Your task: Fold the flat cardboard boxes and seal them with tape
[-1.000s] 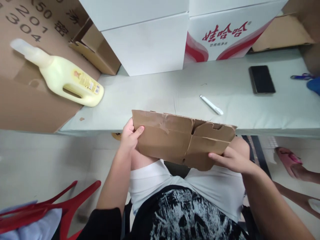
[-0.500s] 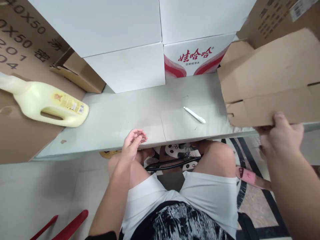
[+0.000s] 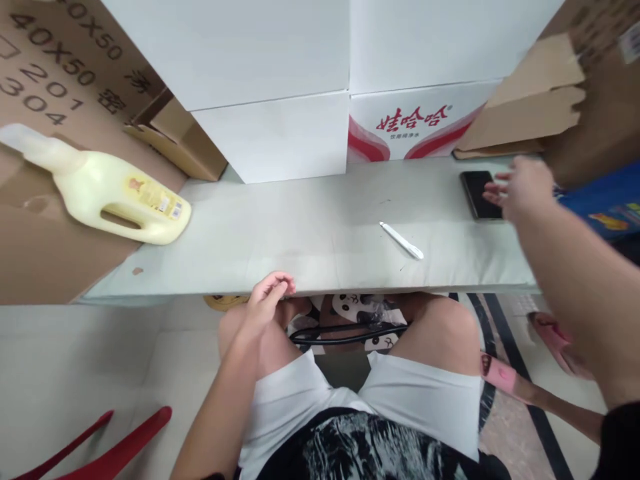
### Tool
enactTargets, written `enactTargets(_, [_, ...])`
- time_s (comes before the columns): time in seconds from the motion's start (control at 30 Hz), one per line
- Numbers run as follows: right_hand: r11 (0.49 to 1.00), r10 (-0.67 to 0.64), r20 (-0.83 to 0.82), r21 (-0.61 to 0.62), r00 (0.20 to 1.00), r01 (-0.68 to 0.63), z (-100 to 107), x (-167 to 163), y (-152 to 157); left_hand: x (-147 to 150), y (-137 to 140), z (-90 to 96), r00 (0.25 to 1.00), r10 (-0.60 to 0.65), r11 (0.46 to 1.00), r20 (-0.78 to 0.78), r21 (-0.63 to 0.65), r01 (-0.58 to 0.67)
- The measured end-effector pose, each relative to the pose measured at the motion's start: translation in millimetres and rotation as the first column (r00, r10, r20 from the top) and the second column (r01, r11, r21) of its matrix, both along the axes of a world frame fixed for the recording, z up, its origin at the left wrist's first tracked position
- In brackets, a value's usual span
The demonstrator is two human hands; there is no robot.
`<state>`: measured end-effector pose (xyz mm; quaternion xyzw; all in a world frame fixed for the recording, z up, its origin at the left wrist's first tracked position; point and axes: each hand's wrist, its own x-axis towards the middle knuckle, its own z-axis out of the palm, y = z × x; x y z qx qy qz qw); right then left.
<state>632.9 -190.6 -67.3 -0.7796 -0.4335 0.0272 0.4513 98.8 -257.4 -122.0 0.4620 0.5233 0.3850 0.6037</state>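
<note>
My right hand (image 3: 525,190) is at the right of the covered bench (image 3: 300,227), slightly blurred, its fingers apart and nothing held. Its fingertips are beside or just over a black phone (image 3: 477,193) lying flat; I cannot tell whether they touch it. Behind it, the folded brown cardboard box (image 3: 530,110) leans at the back right. My left hand (image 3: 270,293) hovers at the front edge above my knee, fingers loosely curled and empty. Between the hands lies a slim white pen-like thing (image 3: 401,241).
White cartons (image 3: 270,137) with a red-printed carton (image 3: 400,127) stand along the back. At left are a pale yellow jug (image 3: 120,193), a small brown box (image 3: 185,140) and a large printed carton (image 3: 30,247). Another person's foot in a pink slipper (image 3: 500,375) is on the floor at right.
My right hand has let go of the cardboard box, which now rests at the back right, uncovering the black phone. The view has shifted slightly; my left hand stays near the edge.
</note>
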Motion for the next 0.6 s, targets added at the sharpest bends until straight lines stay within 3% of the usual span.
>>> enactTargets(0.1, [0.984,0.096,-0.056,-0.148,0.994,-0.103,-63.2,-88.1,-37.7,1.3,9.5,-4.3,0.999,0.043,0.999,0.009,0.001,-0.043])
enactTargets(0.2, [0.916,0.339,-0.066,-0.205,0.938,-0.346,-98.9,-169.2,-62.8,-0.4,32.1,-2.6,0.998,0.062,0.996,0.025,0.06,-0.064])
enactTargets(0.3, [0.786,0.593,0.067,-0.269,0.803,-0.557,-107.7,-218.8,-70.3,-10.3,75.5,4.1,0.996,0.077,0.979,-0.039,0.191,-0.068])
enactTargets(0.37, [0.747,0.655,0.239,-0.349,0.717,-0.566,-108.8,-232.1,-70.3,-22.1,116.6,11.5,0.984,0.123,0.957,-0.132,0.279,-0.082])
enactTargets(0.47, [0.779,0.622,0.39,-0.393,0.678,-0.489,-109.7,-235.9,-70.6,-45.2,188.7,30.4,0.912,0.283,0.906,-0.297,0.396,-0.152])
enactTargets(0.6, [0.8,0.597,0.447,-0.402,0.666,-0.446,-107.4,-238.2,-73.3,-76.3,272.8,71.7,0.791,0.445,0.833,-0.419,0.519,-0.194])
